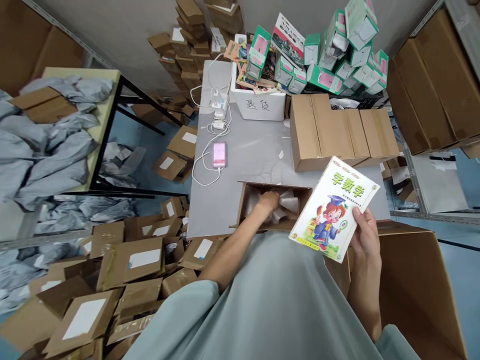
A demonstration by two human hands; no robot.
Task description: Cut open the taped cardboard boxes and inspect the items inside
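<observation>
My right hand (365, 232) grips the lower right edge of a white children's book (333, 210) with green lettering and a cartoon child in a graduation cap. It is held up in front of my body, tilted, with its cover facing me. My left hand (269, 201) reaches down into an open cardboard box (305, 194) at the table's near edge. Its fingers look curled, and what they hold, if anything, is hidden. Around it in the box lies clear plastic packing (289, 202).
On the grey table (258, 150) are a phone (219, 154) on a charging cable, a power strip (220, 110), a white bin (262, 106) of books and closed cartons (326, 132). Green boxes (362, 70) stand behind. Parcels (144, 257) crowd the left floor; a large open carton (416, 280) stands right.
</observation>
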